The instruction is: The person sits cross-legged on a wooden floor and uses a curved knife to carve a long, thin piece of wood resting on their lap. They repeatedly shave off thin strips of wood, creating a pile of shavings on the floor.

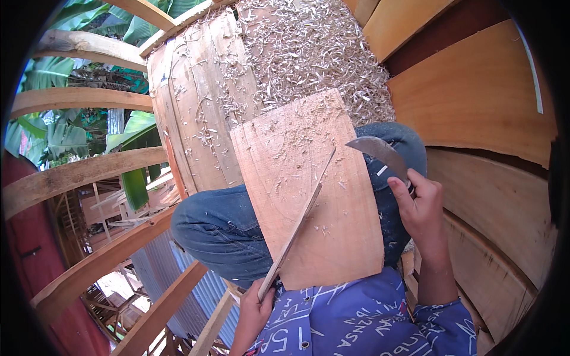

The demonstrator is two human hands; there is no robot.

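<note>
A flat wooden board (323, 219) rests across my lap, with small shavings scattered over it. My left hand (257, 304) is closed round the lower end of a thin wooden strip (292, 237), which slants up over the board to a narrow, pointed tip. At the right of the board, my right hand (417, 199) grips a knife with a curved, hooked blade (379, 149). The blade points left, just beyond the board's right edge and apart from the strip. Most of the knife's handle is hidden by my fingers.
Curly wood shavings (314, 47) heap on the plank floor (205, 113) ahead of me. Wooden wall boards (475, 89) rise close on my right. On the left runs an open railing of slats (89, 172), with banana leaves (133, 133) and corrugated metal sheets (178, 291) beyond it.
</note>
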